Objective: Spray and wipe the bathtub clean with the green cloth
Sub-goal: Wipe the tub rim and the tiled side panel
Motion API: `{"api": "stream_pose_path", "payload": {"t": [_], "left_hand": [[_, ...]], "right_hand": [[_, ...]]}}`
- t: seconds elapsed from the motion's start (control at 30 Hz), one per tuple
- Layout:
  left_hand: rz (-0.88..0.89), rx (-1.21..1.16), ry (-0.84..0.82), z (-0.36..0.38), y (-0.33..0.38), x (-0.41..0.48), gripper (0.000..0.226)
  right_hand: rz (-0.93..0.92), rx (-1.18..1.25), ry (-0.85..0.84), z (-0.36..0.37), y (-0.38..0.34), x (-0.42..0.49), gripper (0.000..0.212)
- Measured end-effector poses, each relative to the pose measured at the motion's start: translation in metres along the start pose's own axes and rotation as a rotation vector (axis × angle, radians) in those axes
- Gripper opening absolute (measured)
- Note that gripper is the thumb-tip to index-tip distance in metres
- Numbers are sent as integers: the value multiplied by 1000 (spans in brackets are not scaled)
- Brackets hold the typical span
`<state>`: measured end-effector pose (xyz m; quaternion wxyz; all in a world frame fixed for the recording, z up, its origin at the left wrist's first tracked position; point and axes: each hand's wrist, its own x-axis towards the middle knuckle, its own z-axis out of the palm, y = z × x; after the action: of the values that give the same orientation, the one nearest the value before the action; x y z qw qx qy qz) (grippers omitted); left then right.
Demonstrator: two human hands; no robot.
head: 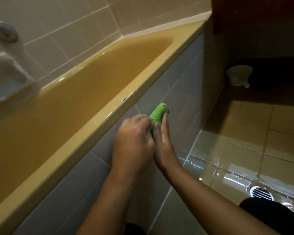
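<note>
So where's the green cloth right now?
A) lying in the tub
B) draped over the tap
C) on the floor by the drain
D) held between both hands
D: the rolled cloth is held between the left hand and right hand, outside the tub.

The tan tiled floor [244, 150] beside the bathtub [75, 99] is wet and shiny. A round metal drain grate [261, 193] is set in it at the lower right. A white object [238, 77] stands farther back in the dark corner.
</note>
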<state>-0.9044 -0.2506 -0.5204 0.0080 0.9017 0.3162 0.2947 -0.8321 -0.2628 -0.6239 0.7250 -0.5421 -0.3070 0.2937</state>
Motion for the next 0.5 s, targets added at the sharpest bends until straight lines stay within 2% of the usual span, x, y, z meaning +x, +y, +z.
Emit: {"api": "stream_pose_path", "payload": {"t": [0.03, 0.1, 0.17, 0.23, 0.3, 0.4, 0.47, 0.5], "left_hand": [[89, 87, 24, -14, 4, 7, 47], [143, 244, 4, -39, 13, 25, 60], [63, 297, -133, -55, 16, 50, 61], [-34, 274, -281, -59, 2, 81, 45], [-69, 244, -465, -59, -14, 102, 45], [-59, 65, -627, -48, -29, 119, 51], [-44, 47, -657, -40, -34, 125, 54], [-38, 45, -663, -37, -36, 128, 57]], "right_hand": [[-37, -43, 33, 6, -2, 5, 75], [-113, -90, 118, 17, -11, 16, 63], [-194, -106, 261, 26, -20, 31, 60], [-284, -140, 415, 27, -21, 46, 63], [-330, -176, 492, 26, -5, 58, 64], [-147, -95, 564, 20, 23, 63, 76], [49, 31, 616, 20, 20, 61, 91], [77, 58, 623, 23, 11, 61, 94]]}}
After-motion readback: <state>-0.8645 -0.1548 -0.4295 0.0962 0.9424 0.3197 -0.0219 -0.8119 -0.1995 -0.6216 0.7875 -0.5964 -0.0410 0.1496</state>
